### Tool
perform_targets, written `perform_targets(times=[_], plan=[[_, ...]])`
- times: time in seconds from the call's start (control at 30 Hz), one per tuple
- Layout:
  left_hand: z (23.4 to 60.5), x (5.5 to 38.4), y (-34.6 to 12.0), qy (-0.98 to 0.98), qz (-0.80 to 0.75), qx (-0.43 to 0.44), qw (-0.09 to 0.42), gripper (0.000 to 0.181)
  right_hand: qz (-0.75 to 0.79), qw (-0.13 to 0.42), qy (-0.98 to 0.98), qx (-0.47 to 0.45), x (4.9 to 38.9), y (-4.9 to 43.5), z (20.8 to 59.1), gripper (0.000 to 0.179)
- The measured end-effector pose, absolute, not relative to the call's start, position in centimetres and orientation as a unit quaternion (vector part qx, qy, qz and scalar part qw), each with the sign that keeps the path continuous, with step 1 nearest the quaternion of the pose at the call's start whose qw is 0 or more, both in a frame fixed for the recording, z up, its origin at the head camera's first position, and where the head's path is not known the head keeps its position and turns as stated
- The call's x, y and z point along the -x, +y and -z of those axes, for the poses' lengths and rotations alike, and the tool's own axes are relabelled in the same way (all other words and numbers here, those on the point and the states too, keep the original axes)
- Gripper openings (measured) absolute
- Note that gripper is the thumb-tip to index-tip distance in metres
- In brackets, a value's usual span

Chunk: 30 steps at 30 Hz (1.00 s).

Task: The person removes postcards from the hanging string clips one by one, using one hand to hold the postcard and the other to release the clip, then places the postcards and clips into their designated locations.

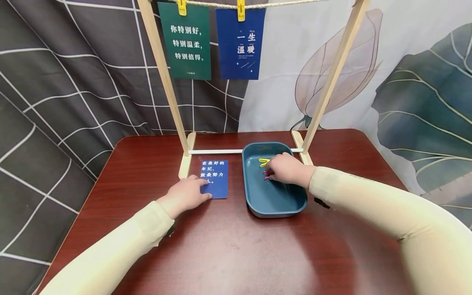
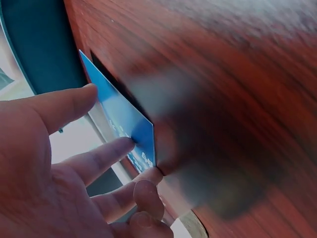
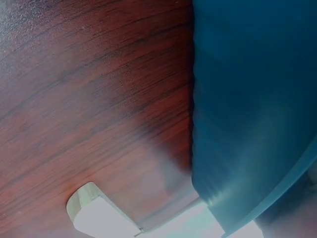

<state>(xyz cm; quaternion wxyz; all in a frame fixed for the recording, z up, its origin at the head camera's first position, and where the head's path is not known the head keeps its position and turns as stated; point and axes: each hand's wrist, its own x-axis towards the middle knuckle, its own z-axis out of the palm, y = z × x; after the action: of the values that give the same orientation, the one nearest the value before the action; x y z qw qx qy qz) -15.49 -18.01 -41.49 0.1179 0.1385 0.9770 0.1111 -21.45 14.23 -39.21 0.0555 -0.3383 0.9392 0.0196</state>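
Observation:
A blue card (image 1: 217,190) with white Chinese writing lies on the table in front of the rack's left foot. My left hand (image 1: 186,194) touches it with extended fingers; in the left wrist view, the thumb (image 2: 74,105) meets one edge and a finger rests on its face. Inside the blue-green tray (image 1: 271,207), my right hand (image 1: 287,169) reaches down with bent fingers and pinches a pink clothespin (image 1: 266,178), partly covered by the fingers. A yellow clothespin (image 1: 263,162) lies just behind it. The right wrist view shows the tray's outer wall (image 3: 237,99); that hand is mostly hidden there.
A wooden rack (image 1: 162,73) stands at the table's back, with a rope (image 1: 287,4) across it. Yellow clothespins hang a green card (image 1: 186,45) and another blue card (image 1: 241,61) from the rope. A white crossbar (image 1: 217,151) runs low behind the tray. Patterned curtains cover the background.

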Motion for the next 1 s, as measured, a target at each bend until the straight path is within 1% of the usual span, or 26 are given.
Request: perform_targets(times=[0.27, 0.4, 0.57, 0.67, 0.83, 1.0], plan=[[41.4, 15.5, -17.4, 0.976, -0.119, -0.133, 0.126, 0.058, -0.018, 0.051, 0.941, 0.334, 21.5, 14.4, 39.4, 0.016], [41.2, 15.6, -17.5, 0.975, -0.126, -0.129, 0.129, 0.058, -0.019, 0.049, 0.943, 0.328, 21.5, 14.5, 39.2, 0.019], [40.8, 15.9, -17.6, 0.976, -0.126, -0.123, 0.125, 0.061, -0.011, 0.040, 0.950, 0.309, 21.6, 14.4, 37.7, 0.029], [40.5, 16.2, -17.7, 0.977, -0.128, -0.120, 0.120, 0.061, 0.000, 0.030, 0.954, 0.299, 21.6, 14.5, 35.9, 0.034], [39.4, 17.2, -17.4, 0.977, -0.154, -0.118, 0.088, 0.061, 0.011, -0.021, 0.957, 0.290, 21.7, 14.6, 31.9, 0.035], [37.7, 18.8, -16.5, 0.962, -0.254, -0.098, 0.035, 0.059, 0.040, -0.115, 0.948, 0.295, 21.8, 14.6, 26.8, 0.033]])
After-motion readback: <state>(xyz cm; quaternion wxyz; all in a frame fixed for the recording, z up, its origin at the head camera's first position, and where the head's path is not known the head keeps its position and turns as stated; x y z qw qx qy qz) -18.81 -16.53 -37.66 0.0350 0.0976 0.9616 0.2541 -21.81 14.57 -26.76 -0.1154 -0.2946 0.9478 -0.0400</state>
